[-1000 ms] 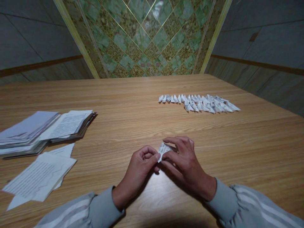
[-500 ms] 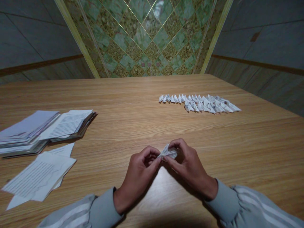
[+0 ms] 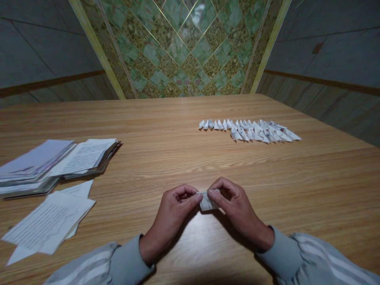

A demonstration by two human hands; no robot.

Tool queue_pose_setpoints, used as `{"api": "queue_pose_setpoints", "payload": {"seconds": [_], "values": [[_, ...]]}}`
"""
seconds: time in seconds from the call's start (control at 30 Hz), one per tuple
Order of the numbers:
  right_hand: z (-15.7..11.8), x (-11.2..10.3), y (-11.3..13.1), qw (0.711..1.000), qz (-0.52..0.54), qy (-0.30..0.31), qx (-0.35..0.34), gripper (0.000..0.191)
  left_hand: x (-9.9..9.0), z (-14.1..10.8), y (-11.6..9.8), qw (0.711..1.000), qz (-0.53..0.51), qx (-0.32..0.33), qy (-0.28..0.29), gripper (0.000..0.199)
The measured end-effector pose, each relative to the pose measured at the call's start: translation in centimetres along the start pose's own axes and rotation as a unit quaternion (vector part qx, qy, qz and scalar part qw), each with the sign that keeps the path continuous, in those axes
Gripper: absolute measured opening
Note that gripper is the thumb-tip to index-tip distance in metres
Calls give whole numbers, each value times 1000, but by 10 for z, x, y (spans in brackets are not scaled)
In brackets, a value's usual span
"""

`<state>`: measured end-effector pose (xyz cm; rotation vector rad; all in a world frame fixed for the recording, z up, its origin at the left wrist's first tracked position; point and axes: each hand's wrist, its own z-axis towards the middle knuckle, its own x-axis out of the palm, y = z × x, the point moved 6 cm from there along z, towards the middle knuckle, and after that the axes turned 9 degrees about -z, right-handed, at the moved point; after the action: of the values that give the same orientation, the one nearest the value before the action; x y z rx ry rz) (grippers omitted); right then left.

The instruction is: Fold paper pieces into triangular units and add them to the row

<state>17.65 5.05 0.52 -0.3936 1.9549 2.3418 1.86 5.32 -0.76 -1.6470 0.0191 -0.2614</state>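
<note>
A small folded piece of paper [image 3: 208, 202], whitish with faint marks, is held between my two hands above the near middle of the table. My left hand [image 3: 175, 209] pinches its upper left corner between thumb and fingers. On the other side my right hand [image 3: 237, 209] grips the upper right part, thumb on the near face. The paper's lower edge hangs free, pointing towards me. Parts of its top edge are covered by my fingertips.
Rows of small folded paper boats [image 3: 255, 130] stand at the back right of the wooden table [image 3: 154, 130]. To the left lie stacks of paper [image 3: 35, 160], with several loose printed sheets [image 3: 47, 221] nearer me. A tiled wall [image 3: 190, 51] rises behind the table.
The folded paper has turned from a raised, pointed shape to a flat, squarish face towards me. Both hands still pinch it, with the fingers slightly shifted.
</note>
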Motion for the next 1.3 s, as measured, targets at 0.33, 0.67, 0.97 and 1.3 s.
{"api": "queue_pose_setpoints", "payload": {"seconds": [0.33, 0.67, 0.97, 1.3], "values": [[5, -11, -3, 999, -52, -5, -5, 22, -1, 2, -11, 998, 44, 28, 36, 21], [3, -2, 10, 991, -121, 44, -43, 17, 4, -3, -9, 993, 83, 68, 52, 18], [3, -3, 8, 997, -61, 50, -25, 14, 4, -3, -9, 996, 62, 48, 45, 15], [3, -9, 8, 995, -79, 9, -52, 22, 6, 1, -3, 996, 41, -8, 75, 11]]}}
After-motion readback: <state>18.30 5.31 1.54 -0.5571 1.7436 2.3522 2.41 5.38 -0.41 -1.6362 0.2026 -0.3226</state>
